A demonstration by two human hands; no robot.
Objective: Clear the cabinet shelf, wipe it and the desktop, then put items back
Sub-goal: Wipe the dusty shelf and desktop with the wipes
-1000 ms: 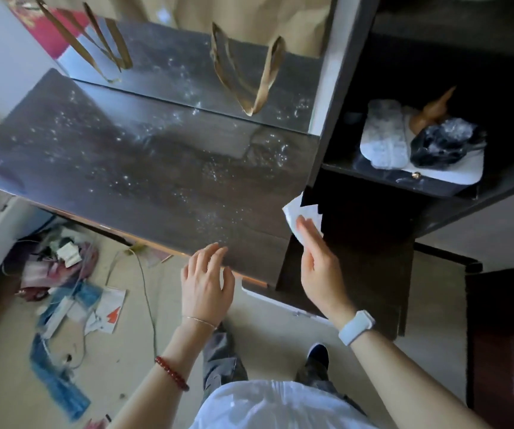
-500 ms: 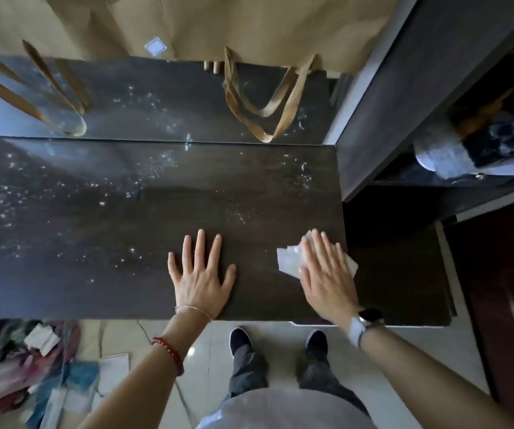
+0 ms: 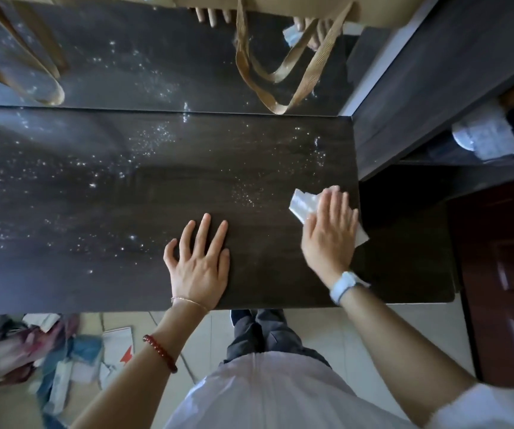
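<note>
Dim, glare specks, blurred warped edges

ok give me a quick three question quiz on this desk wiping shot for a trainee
1. True or false: the left hand lies flat with spread fingers on the desktop.
2. What is under the right hand?
A. a sponge
B. a white wipe
C. a spray bottle
3. Fill in: the white specks of dust lie mostly to the ____ of the hands.

Key:
1. True.
2. B. The hand presses it flat near the desktop's right edge, beside the cabinet.
3. Left.
</note>
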